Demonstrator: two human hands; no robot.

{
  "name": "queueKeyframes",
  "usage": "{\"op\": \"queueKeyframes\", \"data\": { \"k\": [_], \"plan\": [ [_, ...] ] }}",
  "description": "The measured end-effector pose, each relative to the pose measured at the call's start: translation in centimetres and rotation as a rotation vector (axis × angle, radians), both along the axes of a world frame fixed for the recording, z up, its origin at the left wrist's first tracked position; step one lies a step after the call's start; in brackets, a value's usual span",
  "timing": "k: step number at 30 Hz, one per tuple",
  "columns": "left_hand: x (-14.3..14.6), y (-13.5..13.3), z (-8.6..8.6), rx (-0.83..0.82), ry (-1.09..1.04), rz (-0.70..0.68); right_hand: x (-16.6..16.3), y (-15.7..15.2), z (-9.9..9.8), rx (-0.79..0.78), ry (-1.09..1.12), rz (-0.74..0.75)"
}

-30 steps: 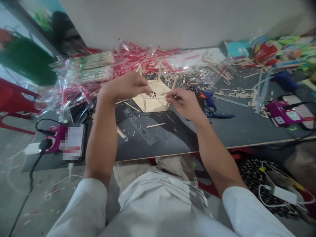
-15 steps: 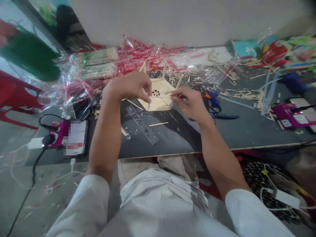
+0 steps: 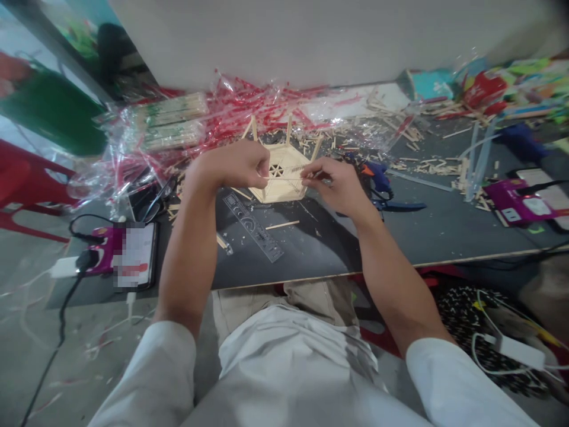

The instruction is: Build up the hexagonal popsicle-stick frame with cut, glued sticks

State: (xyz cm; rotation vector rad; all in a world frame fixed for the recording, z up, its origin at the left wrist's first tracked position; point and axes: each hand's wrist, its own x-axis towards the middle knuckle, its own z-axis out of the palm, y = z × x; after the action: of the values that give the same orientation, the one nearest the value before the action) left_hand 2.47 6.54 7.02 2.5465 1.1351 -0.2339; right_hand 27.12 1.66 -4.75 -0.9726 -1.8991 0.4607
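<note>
1. Dark tabletop [image 3: 322,255] in front of us, red-and-clear wrappers [image 3: 249,104] at the back, pale wall [image 3: 288,41] behind.
2. Our left hand [image 3: 240,164] and right hand [image 3: 335,182] pinch opposite ends of a thin stick [image 3: 285,178]; fingers closed both sides.
3. Change: left fingers curl tighter than half a second ago. We read that as a firmer hold.
4. Stick spans across the hexagonal frame [image 3: 284,194] as we see it; can't tell if they touch.
5. Pose: left wrist bent inward, both forearms reaching forward.
6. Farther out: clear ruler [image 3: 254,228] nearer us, blue tool [image 3: 379,178] right.
</note>
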Motion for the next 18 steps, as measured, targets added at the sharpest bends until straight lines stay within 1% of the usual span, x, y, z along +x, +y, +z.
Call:
{"op": "queueKeyframes", "data": {
  "k": [5,11,18],
  "plan": [
    [-0.1,0.3,-0.3,0.008,-0.012,-0.001,-0.1,0.0,0.0,0.048,-0.023,-0.025],
    [-0.2,0.3,0.1,0.000,-0.023,-0.022,-0.4,-0.3,0.3,0.085,-0.032,-0.022],
    [-1.2,0.9,0.0,-0.031,-0.020,-0.061,-0.5,-0.5,0.6,0.111,-0.025,-0.023]
  ]
}}
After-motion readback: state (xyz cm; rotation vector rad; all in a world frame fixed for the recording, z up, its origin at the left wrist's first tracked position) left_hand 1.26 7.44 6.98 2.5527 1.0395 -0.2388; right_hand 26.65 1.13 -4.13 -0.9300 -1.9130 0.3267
